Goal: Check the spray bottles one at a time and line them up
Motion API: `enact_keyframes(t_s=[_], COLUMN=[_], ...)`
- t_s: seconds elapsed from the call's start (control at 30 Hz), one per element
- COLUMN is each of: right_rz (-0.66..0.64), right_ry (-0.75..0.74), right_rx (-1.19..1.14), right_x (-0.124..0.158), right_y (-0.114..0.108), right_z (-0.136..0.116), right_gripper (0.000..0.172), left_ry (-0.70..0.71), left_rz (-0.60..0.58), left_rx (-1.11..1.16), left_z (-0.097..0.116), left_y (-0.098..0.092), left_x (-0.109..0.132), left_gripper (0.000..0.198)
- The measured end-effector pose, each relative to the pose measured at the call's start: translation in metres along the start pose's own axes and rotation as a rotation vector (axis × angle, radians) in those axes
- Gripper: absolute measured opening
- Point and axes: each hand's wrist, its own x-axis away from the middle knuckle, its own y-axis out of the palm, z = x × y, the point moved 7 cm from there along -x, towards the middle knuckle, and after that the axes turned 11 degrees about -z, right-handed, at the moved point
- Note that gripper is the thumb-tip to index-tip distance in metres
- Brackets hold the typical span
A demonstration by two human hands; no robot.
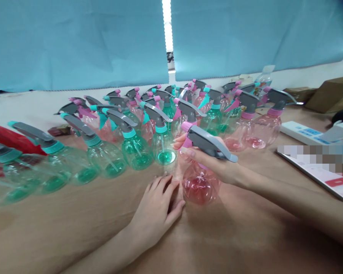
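A clear pink spray bottle (200, 186) with a grey and pink trigger head stands upright on the wooden table. Around its neck, just under the trigger head, my right hand (204, 156) is wrapped; part of the grip is hidden behind the head. My left hand (161, 201) rests on the tabletop just left of that bottle, fingers spread and holding nothing. Ahead of it stands a green spray bottle (135, 150) with a teal collar, and another green spray bottle (162, 146) is close beside that one.
Green spray bottles (107, 158) line the left, with pink spray bottles (263, 129) at the right rear. A phone (308, 171) and a white device (303, 131) lie right. Behind are a cardboard box (330, 93), a water bottle (264, 78) and a blue curtain (74, 42). Red plastic (11, 139) shows far left.
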Motion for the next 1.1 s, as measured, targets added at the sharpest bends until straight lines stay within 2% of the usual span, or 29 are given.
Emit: enact_keyframes(t_s=[0.2,0.37,0.57,0.8,0.93,1.1], right_rz=[0.011,0.017,-0.009,-0.055,-0.082,-0.034], right_ry=[0.051,0.066,0.006,0.045,0.007,0.036], right_rx=[0.022,0.066,0.036,0.019,-0.047,0.071], right_x=[0.0014,0.001,0.0026,0.0027,0.0003,0.002], right_y=[0.0008,0.0001,0.0001,0.0019,0.0063,0.0039], right_z=[0.0004,-0.0003,0.003,0.0075,0.0024,0.0004], right_gripper=[0.026,0.037,0.033,0.032,0.033,0.03], left_ry=[-0.016,-0.021,-0.008,-0.007,0.004,-0.008], left_rz=[-0.022,-0.035,-0.01,-0.005,0.011,-0.007], left_rx=[-0.016,-0.014,-0.005,-0.024,-0.022,-0.018], left_z=[-0.0014,-0.0011,-0.0016,-0.001,-0.0011,-0.0009], left_y=[0.002,0.0029,0.0016,-0.0003,0.0001,0.0011], left_x=[0.0008,0.0001,-0.0004,-0.0007,-0.0009,-0.0013], left_gripper=[0.038,0.038,0.037,0.036,0.037,0.037])
